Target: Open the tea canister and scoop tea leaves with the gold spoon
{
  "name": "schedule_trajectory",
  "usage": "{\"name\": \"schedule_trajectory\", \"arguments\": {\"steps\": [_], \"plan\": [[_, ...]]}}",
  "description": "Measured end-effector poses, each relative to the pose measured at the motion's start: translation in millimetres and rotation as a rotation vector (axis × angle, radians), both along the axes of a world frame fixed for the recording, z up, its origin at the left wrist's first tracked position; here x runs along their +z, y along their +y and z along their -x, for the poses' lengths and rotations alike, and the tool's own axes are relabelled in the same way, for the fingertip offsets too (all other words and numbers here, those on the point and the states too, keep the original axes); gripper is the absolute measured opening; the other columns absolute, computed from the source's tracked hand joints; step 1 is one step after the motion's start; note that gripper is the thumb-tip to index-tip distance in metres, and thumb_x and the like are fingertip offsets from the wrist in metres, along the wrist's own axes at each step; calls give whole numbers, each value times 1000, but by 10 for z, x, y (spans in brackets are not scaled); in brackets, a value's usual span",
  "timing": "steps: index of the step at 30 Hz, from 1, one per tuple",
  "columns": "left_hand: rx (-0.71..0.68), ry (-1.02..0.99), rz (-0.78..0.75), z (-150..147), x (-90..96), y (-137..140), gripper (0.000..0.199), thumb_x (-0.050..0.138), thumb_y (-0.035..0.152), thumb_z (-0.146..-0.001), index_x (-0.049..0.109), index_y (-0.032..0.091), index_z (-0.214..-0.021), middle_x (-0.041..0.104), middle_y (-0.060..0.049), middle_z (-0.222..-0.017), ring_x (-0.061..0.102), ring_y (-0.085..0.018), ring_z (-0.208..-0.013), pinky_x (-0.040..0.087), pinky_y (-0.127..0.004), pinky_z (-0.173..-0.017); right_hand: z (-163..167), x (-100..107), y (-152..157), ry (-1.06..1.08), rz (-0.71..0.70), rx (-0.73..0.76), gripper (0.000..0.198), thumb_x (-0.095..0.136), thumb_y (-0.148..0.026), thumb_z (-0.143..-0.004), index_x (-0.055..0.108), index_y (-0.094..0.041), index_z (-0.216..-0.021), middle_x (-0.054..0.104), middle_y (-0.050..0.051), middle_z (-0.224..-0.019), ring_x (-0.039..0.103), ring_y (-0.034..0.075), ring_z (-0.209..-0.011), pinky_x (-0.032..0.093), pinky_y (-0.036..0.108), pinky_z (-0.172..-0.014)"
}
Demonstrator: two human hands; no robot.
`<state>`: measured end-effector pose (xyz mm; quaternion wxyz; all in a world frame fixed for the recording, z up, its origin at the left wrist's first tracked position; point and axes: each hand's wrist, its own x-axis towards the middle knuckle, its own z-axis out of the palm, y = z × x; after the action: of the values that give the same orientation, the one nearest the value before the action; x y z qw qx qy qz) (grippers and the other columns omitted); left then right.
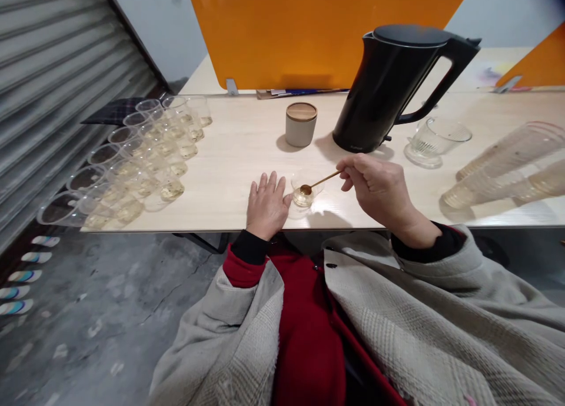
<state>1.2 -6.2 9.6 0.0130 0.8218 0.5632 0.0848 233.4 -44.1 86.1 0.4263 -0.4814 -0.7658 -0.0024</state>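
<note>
My right hand (pixel 377 188) pinches the handle of a small golden spoon (pixel 314 185), its bowl over a clear plastic cup (pixel 303 197) near the table's front edge. My left hand (pixel 266 206) rests flat on the table, fingers apart, its thumb side against that cup. The cup holds a little pale liquid. A grey canister with a wooden lid (pixel 301 124) stands behind the cup, and a black electric kettle (pixel 392 85) stands to its right.
Several clear cups with pale liquid (pixel 145 159) stand in rows at the table's left end. A glass pitcher (pixel 435 141) sits right of the kettle, and stacked cups (pixel 507 170) lie on their side at the far right. An orange divider (pixel 318 29) runs along the back.
</note>
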Motion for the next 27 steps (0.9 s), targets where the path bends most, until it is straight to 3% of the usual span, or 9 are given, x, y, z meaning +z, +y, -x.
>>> {"name": "schedule_trajectory", "arguments": {"steps": [12, 18, 22, 27], "plan": [[0, 2, 2, 3, -9, 7, 60, 36, 44, -110, 47, 15, -161, 38, -14, -174, 33, -38, -162, 28, -60, -132, 22, -57, -19, 1, -2, -31, 21, 50, -23, -107, 69, -22, -97, 71, -1, -75, 68, 12, -60, 56, 26, -60], [3, 0, 1, 0, 3, -1, 59, 37, 44, -110, 47, 15, -161, 39, -13, -174, 33, -38, -162, 28, -59, -132, -64, 120, -169, 127, -32, -43, 17, 55, -21, -106, 72, -23, -100, 73, -1, -78, 72, 11, -63, 58, 26, -62], [4, 2, -1, 1, -1, 4, 59, 37, 44, -110, 47, 15, -161, 39, -14, -174, 34, -38, -162, 29, -60, -132, -271, 327, -321, 336, -143, -196, 17, 60, -15, -101, 76, -21, -102, 74, 2, -81, 75, 13, -67, 59, 26, -63], [-5, -10, -20, 10, -33, 21, 58, 37, 43, -110, 49, 15, -160, 41, -14, -172, 35, -38, -161, 30, -60, -131, -789, 505, -318, 514, -433, -332, 22, 62, -6, -93, 81, -17, -94, 72, 7, -73, 75, 19, -63, 60, 29, -54]]}}
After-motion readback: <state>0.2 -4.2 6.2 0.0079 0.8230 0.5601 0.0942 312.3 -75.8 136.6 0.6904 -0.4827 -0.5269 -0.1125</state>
